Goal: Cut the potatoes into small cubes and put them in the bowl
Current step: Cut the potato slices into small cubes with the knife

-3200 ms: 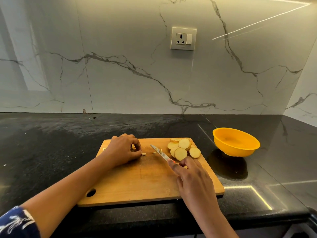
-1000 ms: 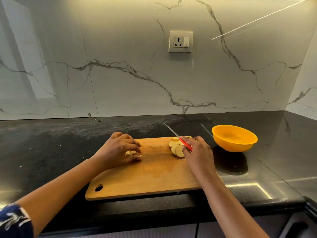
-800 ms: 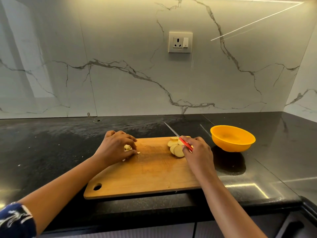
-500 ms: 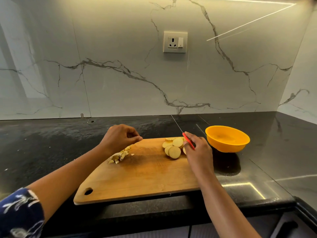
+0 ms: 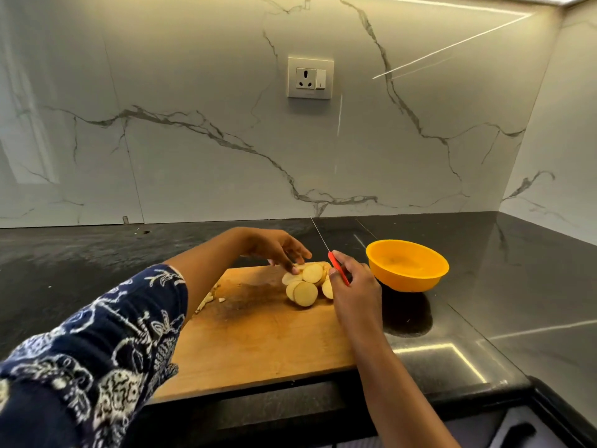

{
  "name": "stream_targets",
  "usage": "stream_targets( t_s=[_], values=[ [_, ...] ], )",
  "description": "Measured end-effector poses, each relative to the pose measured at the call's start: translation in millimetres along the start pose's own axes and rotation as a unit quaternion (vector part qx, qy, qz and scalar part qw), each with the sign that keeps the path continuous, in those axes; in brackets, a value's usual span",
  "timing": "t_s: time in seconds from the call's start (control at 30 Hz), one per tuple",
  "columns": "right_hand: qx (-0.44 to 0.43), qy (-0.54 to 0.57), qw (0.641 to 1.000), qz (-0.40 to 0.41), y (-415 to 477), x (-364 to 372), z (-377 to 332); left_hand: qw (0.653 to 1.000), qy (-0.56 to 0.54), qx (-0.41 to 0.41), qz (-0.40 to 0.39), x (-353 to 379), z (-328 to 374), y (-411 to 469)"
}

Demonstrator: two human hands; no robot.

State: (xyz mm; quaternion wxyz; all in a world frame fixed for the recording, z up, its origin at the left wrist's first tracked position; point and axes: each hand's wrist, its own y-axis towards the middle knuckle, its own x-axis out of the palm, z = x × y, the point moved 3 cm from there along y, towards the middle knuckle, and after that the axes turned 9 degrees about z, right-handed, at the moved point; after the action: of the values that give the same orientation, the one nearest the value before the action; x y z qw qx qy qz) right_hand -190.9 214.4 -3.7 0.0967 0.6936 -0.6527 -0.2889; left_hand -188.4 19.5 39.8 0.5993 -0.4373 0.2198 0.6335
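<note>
We saw the patterned sleeve [image 5: 97,350] run off the lower left edge, covering the near left corner of the cutting board [image 5: 258,334] and part of the potato cubes [image 5: 206,300]. The right hand [image 5: 353,295] hid most of the red handle of the knife [image 5: 332,259] and part of the rightmost of the potato slices [image 5: 305,294]. The blade showed only as a thin line. We could not tell whether the orange bowl [image 5: 407,274] held anything small.

L hand [image 5: 277,250] fingers loose, extended; R hand [image 5: 353,286] grips knife [image 5: 338,272].

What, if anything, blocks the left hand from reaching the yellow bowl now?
Likely no clear reach: the right hand, gripping the knife blade-up, sits between the left hand and the yellow bowl.
</note>
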Motion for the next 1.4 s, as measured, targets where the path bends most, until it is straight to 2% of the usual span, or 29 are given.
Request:
stream_targets(
  t_s=[0.2, 0.47, 0.7, 0.87, 0.97, 1.07, 1.17, 1.27, 1.4],
  values=[
    [-0.017, 0.014, 1.000, 0.007, 3, 1, 1, 0.999, 0.039, 0.012, 0.003, -3, -1, 11],
    [-0.038, 0.001, 0.999, 0.007, 0, -1, -7, 0.994, 0.036, 0.046, 0.095, -27, -12, -30],
    [-0.051, -0.015, 0.998, -0.029, -8, -1, -14, 0.990, 0.058, 0.124, 0.043, 12, -25, -94],
    [-0.061, -0.047, 0.995, -0.056, -21, 0, -23, 0.986, 0.026, 0.140, 0.085, 23, -48, -116],
    [-0.097, -0.070, 0.990, -0.069, -36, -7, -34, 0.968, 0.001, 0.177, 0.178, 23, -58, -131],
    [-0.148, -0.127, 0.973, -0.122, -59, -10, -42, 0.931, 0.042, 0.247, 0.267, 36, -67, -143],
    [-0.166, -0.168, 0.958, -0.163, -78, -12, -48, 0.905, 0.141, 0.304, 0.261, 52, -70, -152],
    [-0.172, -0.195, 0.952, -0.161, -87, -17, -51, 0.877, 0.244, 0.324, 0.256, 56, -72, -154],
    [-0.174, -0.221, 0.944, -0.170, -90, -21, -53, 0.890, 0.224, 0.302, 0.260, 53, -80, -154]
  ],
)
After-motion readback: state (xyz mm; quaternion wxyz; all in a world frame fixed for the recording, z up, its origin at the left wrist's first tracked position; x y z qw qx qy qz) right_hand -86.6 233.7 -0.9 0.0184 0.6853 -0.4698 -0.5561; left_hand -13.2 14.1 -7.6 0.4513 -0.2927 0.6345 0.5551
